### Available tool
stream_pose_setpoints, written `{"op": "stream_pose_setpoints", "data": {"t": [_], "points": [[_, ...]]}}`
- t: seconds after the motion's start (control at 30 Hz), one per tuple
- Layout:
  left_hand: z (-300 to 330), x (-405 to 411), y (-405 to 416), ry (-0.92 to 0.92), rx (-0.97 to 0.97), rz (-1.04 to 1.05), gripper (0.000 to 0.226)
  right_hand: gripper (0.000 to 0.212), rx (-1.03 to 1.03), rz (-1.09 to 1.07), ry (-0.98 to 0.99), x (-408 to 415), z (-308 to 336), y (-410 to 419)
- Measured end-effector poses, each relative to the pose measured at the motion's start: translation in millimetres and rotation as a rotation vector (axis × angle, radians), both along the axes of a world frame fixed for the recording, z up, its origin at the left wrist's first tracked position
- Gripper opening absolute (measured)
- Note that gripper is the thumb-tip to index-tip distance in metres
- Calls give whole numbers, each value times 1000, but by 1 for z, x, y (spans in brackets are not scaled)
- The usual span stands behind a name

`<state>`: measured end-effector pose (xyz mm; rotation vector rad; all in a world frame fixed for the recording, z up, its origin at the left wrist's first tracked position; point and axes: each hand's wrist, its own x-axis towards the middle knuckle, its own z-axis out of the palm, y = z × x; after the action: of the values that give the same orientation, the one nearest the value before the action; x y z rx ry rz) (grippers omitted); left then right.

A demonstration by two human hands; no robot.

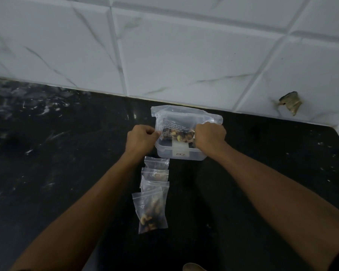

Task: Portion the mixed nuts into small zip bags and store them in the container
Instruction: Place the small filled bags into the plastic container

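A large clear bag of mixed nuts (176,126), printed with white text, is held over a clear plastic container (181,155) on the black counter. My left hand (142,138) pinches the bag's left edge. My right hand (209,136) grips its right side, fingers curled. The nuts sit in the bag's lower part, between my hands. Several small zip bags with nuts lie in an overlapping row in front of the container; the nearest one (151,212) shows cashews at its bottom, the farthest one (157,162) lies just below the container.
The black stone counter (67,163) meets a white marble-look tiled wall (164,55) just behind the container. A damaged spot in the tile (291,102) sits to the right. A tan object (192,267) peeks in at the bottom edge.
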<state>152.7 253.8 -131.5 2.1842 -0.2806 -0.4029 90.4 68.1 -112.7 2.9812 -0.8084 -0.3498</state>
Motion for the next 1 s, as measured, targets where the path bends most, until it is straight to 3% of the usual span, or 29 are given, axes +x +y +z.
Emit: {"op": "stream_pose_setpoints", "data": {"t": [0.13,0.27,0.47,0.73,0.83,1.0], "points": [[1,-1,0,5,0,-2,17,22,64,81,28,3,4,0],[2,-2,0,18,-3,6,20,31,16,41,66,5,5,1],[0,-2,1,24,-2,11,21,28,-169,36,56,5,4,-2],[2,-6,6,44,-39,12,24,30,-137,17,79,0,9,-3],[5,-18,24,78,-74,55,20,29,-160,26,-18,-11,22,0],[-1,-62,76,84,26,112,14,27,-43,59,-384,-58,39,31]]}}
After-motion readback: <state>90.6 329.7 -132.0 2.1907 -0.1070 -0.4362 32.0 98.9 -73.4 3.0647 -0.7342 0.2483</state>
